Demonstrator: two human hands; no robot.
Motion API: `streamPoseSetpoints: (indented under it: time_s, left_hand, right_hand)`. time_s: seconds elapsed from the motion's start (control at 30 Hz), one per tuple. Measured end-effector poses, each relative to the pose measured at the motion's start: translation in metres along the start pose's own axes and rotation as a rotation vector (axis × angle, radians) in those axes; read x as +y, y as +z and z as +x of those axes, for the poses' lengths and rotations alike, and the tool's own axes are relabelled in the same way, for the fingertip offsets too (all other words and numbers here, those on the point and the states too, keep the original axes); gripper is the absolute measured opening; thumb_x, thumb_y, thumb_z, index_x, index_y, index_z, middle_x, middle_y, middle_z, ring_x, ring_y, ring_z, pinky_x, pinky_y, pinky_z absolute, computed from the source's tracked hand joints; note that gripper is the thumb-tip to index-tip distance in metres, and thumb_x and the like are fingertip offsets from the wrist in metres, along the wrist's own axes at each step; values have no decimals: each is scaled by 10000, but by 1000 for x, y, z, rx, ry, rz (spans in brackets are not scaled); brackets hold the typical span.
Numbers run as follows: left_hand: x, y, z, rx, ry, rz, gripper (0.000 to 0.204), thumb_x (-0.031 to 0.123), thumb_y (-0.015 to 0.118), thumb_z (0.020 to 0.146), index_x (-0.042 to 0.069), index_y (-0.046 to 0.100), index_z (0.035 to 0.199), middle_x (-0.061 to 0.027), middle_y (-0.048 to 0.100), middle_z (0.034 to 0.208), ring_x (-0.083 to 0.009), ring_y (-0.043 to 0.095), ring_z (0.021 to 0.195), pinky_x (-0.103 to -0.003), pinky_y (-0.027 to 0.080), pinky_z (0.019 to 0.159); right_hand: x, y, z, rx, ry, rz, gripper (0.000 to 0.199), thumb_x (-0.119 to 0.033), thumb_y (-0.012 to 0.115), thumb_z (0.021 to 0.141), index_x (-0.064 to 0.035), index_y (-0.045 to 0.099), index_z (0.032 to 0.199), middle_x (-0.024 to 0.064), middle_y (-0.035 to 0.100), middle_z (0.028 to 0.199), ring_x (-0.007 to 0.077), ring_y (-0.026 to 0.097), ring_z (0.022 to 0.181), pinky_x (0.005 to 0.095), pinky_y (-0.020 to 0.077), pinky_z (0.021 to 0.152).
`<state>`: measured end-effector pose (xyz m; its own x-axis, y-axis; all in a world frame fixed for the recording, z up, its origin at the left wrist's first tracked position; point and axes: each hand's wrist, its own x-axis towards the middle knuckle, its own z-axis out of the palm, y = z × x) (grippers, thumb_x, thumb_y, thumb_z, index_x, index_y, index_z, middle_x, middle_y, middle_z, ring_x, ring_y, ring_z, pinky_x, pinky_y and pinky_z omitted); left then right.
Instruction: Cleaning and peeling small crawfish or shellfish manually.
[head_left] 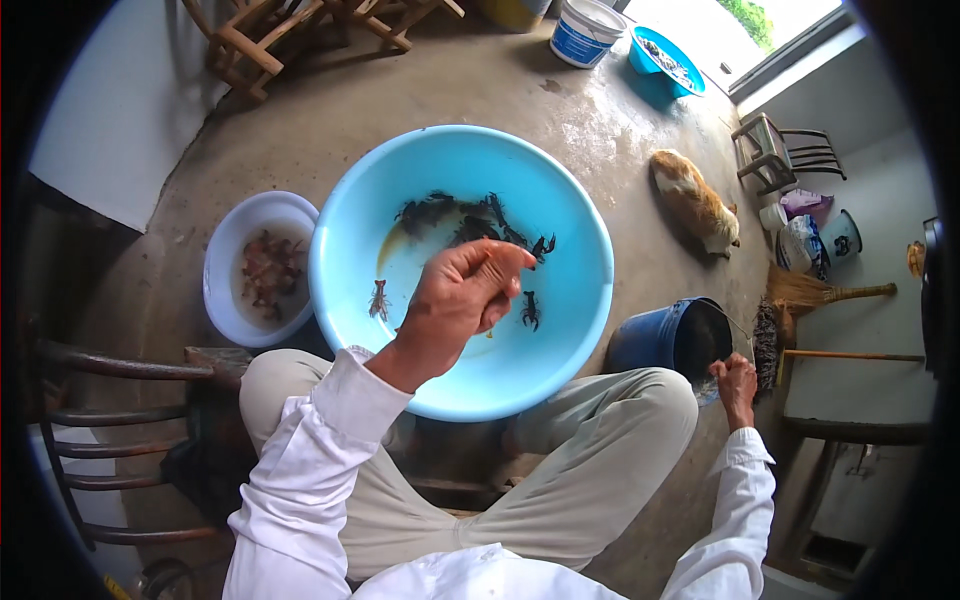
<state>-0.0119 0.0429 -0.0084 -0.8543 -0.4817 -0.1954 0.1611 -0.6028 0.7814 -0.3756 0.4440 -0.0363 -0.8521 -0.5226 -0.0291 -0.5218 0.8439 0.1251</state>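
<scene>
Over the large light-blue basin [350, 215], my left hand [462, 300] is closed, its thumb pressed against curled fingers; whatever they hold is hidden. Dark crayfish [470, 225] cluster in a little murky water at the basin's far side. A reddish-brown crayfish [379, 300] lies left of that hand, and a dark crayfish [531, 311] lies to its right. My right hand [737, 387] is off to the right beside the rim of a blue bucket [640, 338]. Its fingers are curled, and I cannot make out anything in them.
A smaller pale basin [218, 265] of reddish crayfish pieces in water stands at the left. A tan-and-white animal [695, 203] is on the floor at right, near a straw broom [810, 292]. Behind are a white tub [586, 35] and a blue basin [655, 58]. A chair [125, 368] stands left.
</scene>
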Motion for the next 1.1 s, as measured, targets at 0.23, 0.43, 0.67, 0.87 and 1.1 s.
streamPoseSetpoints:
  time_s: [0.23, 0.43, 0.67, 0.87, 1.1]
  left_hand:
    - [-16, -10, 13, 30, -45, -352, 239, 321, 559, 1046, 86, 600, 1044, -15, 593, 841, -124, 552, 682, -249, 436, 560]
    - [-17, -12, 8, 192, 8, -342, 201, 300, 563, 1044, 103, 600, 1020, -26, 622, 873, -161, 616, 766, -300, 502, 670]
    - [-17, -12, 10, 226, 94, -334, 216, 289, 566, 1039, 87, 639, 1056, -69, 697, 1019, -184, 656, 943, -332, 540, 880]
    - [-15, -9, 9, 247, 119, -232, 306, 331, 566, 1037, 59, 686, 1112, -82, 703, 1152, -156, 643, 1008, -330, 503, 915]
    - [-10, -5, 7, 308, 55, -23, 344, 316, 551, 1055, 34, 697, 1186, -74, 714, 1152, -140, 643, 1014, -292, 496, 876]
  right_hand:
    - [34, 41, 20, 277, -312, 111, 202, -12, 575, 835, -5, 692, 999, 213, 686, 923, 418, 663, 868, 493, 521, 844]
    - [-220, -79, 6, -29, -454, 897, 136, -11, 626, 900, 15, 661, 1028, 144, 668, 890, 227, 677, 763, 330, 530, 689]
    - [-378, -96, -45, -301, -665, 1139, 139, -60, 718, 865, 8, 690, 983, 145, 657, 879, 261, 684, 750, 365, 522, 670]
    - [-398, -73, -36, -496, -481, 1403, 213, -170, 730, 887, 38, 702, 919, 86, 720, 793, 105, 644, 709, 294, 512, 642]
    - [-401, -74, -33, -519, -435, 1362, 206, -155, 683, 897, 51, 683, 888, 73, 713, 766, 78, 615, 698, 275, 486, 615]
